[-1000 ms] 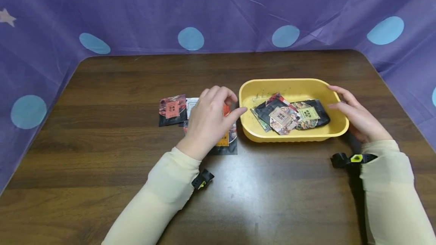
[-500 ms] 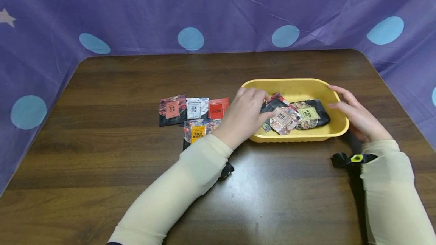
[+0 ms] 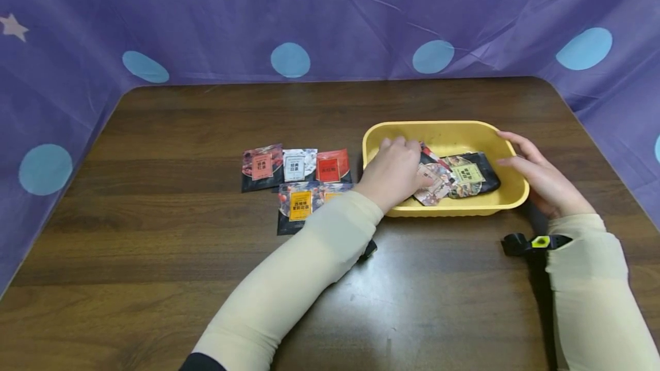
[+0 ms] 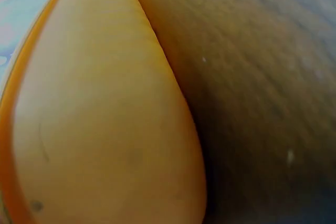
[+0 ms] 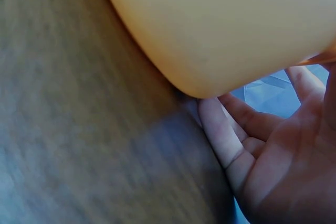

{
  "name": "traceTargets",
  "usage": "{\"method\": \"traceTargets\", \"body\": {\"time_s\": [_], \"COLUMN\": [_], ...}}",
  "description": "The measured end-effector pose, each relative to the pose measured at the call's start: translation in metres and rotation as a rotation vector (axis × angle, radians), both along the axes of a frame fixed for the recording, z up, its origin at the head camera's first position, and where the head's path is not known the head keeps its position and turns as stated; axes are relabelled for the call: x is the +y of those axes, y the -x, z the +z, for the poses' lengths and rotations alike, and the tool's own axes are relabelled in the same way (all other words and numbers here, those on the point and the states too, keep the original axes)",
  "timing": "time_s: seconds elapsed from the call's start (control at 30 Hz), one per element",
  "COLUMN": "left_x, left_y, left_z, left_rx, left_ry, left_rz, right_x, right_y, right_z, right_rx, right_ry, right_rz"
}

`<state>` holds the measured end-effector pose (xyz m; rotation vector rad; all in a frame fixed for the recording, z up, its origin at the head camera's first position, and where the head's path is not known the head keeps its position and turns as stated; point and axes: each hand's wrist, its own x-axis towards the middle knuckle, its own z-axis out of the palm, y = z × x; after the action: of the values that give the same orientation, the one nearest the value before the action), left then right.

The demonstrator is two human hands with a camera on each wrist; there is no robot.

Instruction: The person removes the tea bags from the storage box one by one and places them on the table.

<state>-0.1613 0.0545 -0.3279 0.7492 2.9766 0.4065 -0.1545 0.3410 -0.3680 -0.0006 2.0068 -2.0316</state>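
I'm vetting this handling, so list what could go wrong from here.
The packets in the yellow tub overlap, so the left hand might drag out extras. The left sleeve overlaps an orange-labelled packet in the head view and could nudge it. Should the right hand slip, the tub might slide.

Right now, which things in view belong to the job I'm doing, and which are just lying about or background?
Likely part of the job:
yellow tub, gripped by the right hand
sachets inside it, with the left hand among them
sachets on the table beside it

Apparently just surroundings:
wooden table
purple cloth
black wrist devices
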Motion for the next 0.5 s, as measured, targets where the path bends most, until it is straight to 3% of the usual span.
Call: {"method": "traceTargets", "body": {"time_s": [0.2,0.5], "left_x": [0.0050,0.0092], "left_y": [-0.0009,-0.0027], "left_z": [-0.0028,-0.0045], "left_rx": [-0.005,-0.089], "left_ry": [0.079,0.119], "left_rz": [0.008,0.066], "right_x": [-0.0008,0.0002], "right_y": [0.0006,-0.0001], "right_z": [0.0006,0.0008], "right_rx": [-0.002,-0.020], "right_ry": [-0.001,-0.014], "right_rz": [-0.001,-0.003]}}
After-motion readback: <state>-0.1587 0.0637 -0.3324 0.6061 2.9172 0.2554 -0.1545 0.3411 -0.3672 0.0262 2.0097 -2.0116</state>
